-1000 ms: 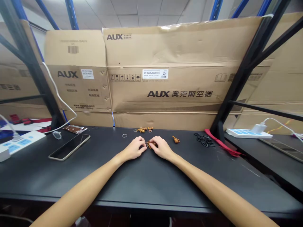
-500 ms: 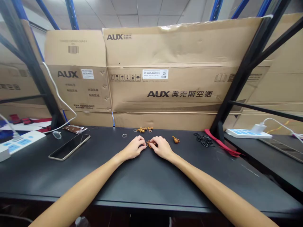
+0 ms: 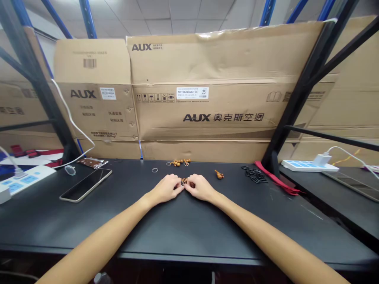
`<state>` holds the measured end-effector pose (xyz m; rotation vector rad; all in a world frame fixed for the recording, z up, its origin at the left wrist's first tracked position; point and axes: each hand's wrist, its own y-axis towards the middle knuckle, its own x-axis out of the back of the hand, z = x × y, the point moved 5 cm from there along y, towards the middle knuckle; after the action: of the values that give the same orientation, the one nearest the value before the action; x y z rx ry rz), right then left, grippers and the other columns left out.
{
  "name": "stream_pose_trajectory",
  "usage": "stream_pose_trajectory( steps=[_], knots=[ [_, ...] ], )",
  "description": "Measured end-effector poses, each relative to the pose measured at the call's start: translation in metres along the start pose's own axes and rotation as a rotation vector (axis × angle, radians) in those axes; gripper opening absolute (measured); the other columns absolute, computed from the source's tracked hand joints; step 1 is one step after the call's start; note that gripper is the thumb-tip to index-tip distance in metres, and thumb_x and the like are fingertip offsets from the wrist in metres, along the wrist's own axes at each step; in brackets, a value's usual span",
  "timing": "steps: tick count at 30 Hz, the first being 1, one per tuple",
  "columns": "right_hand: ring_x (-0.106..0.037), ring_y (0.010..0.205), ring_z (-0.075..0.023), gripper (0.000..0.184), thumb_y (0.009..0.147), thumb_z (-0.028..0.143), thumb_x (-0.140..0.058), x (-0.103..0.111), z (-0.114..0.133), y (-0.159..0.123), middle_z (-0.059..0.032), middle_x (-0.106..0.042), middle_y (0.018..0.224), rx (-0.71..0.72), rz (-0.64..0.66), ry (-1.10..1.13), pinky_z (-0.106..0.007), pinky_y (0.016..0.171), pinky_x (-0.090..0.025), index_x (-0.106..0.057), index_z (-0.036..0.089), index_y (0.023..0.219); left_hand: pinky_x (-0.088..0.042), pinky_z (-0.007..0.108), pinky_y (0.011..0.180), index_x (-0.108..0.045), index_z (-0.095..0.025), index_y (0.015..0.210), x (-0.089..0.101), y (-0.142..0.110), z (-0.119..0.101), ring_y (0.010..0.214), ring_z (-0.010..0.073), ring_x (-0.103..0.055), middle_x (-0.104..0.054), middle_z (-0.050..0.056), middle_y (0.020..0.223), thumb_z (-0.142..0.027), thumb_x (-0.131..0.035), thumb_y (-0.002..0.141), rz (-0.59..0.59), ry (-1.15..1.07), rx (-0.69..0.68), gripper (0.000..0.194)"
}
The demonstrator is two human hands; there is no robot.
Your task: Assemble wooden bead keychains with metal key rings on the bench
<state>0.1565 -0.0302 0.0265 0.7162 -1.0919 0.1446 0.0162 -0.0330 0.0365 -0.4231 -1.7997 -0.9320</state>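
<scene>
Over the middle of the black table my two hands meet, fingertips nearly touching. The fingers of my left hand point(image 3: 168, 188) are closed in a pinch on a thin silver key ring point(image 3: 182, 184). My right hand point(image 3: 200, 187) is closed around a small glossy brown charm point(image 3: 184, 180), most of it hidden behind the fingers. To the right lies another brown charm point(image 3: 219, 174), rounded and knobbly. Beyond my hands sits a cluster of brown charms point(image 3: 177, 162) with rings on them. A loose silver ring point(image 3: 154, 170) rests to the left.
A phone point(image 3: 86, 185) lies at left, near a white power strip point(image 3: 28, 180) and a plastic packet point(image 3: 92, 162). At right are several black clasps or loops point(image 3: 255, 174), a red strap point(image 3: 278, 180) and a black rack post point(image 3: 291, 98). Cardboard point(image 3: 204, 150) walls the back.
My hands have come slightly closer together and a little nearer to me. The ring between the fingertips shows more plainly now. The view has shifted slightly.
</scene>
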Motion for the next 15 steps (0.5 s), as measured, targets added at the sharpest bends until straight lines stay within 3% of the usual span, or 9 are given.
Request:
stream_pose_trajectory(
  steps=[2,6,15],
  knots=[
    [-0.057,0.09,-0.0195,0.018,0.088,0.033,-0.052,-0.001,-0.003,0.0,-0.0063,-0.066,0.095,-0.012,-0.003,-0.04,-0.031,0.078,-0.041,-0.065,0.02,0.092,-0.042,0.037,0.085,-0.061,-0.02,0.094,-0.001,0.0,0.005,0.094,0.0226,-0.056,-0.062,0.006,0.098,-0.039,-0.047,0.09,-0.012,0.002,0.029,0.024],
    [-0.044,0.123,-0.0279,0.042,0.091,0.046,-0.045,-0.007,-0.019,-0.001,-0.0113,-0.051,0.134,-0.136,0.081,-0.071,-0.045,0.099,-0.035,-0.057,0.021,0.122,-0.032,0.043,0.103,-0.055,-0.019,0.122,-0.008,0.0,0.023,0.125,0.0266,-0.044,-0.051,0.012,0.133,-0.043,-0.041,0.092,0.052,0.028,0.119,0.041],
    [-0.033,0.135,-0.0276,0.054,0.091,0.051,-0.039,-0.013,-0.027,-0.001,-0.0119,-0.04,0.144,-0.147,0.159,-0.054,-0.045,0.11,-0.026,-0.049,0.017,0.133,-0.029,0.041,0.108,-0.051,-0.015,0.13,-0.011,0.0,0.028,0.13,0.0259,-0.039,-0.045,0.013,0.14,-0.044,-0.037,0.093,0.106,0.065,0.139,0.049]
  ],
)
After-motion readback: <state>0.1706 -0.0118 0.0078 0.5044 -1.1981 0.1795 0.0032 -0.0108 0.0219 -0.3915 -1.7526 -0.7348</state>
